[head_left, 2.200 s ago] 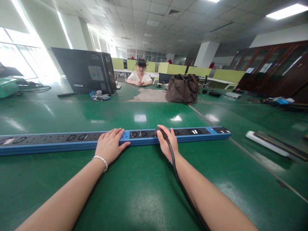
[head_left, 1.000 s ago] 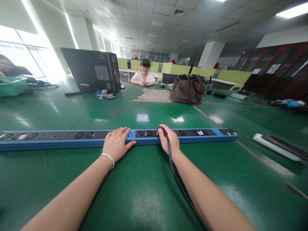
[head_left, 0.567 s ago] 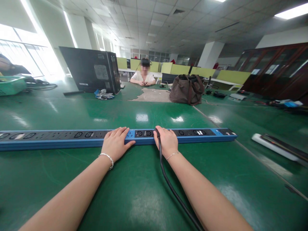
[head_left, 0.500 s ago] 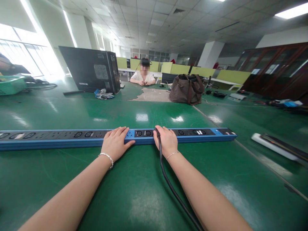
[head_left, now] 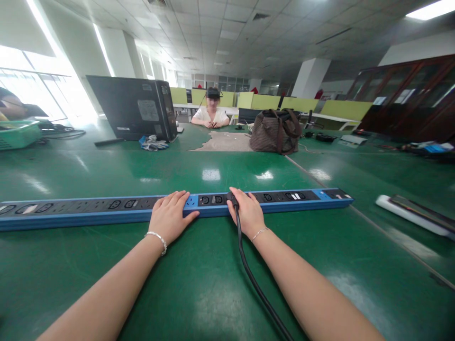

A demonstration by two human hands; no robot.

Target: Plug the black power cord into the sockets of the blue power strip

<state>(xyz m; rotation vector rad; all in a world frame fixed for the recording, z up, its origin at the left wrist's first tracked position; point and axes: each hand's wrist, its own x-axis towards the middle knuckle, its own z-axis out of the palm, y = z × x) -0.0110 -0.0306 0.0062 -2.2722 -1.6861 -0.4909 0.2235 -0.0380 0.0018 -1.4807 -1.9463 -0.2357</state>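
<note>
A long blue power strip (head_left: 220, 208) with black socket panels lies across the green table (head_left: 213, 284). My left hand (head_left: 170, 213) rests over the strip left of centre, fingers on its top and the thumb stretched along the near edge. Right of it, my right hand (head_left: 247, 208) is closed around a black plug (head_left: 232, 199) at the strip's sockets. How far the plug sits in a socket is hidden by the fingers. A thick black cable (head_left: 252, 279) runs from the plug toward the near edge of the view.
Beyond the strip are a black computer case (head_left: 135, 106), gloves (head_left: 153, 143) and a brown bag (head_left: 275, 131). A person (head_left: 211, 113) sits across the table. A green basket (head_left: 19, 135) is at far left, a white bar-shaped object (head_left: 408, 214) at right.
The view has shifted slightly, and the strip's left end appears a little lower. Both hands keep their places on the strip, and the black plug is now a bit more visible.
</note>
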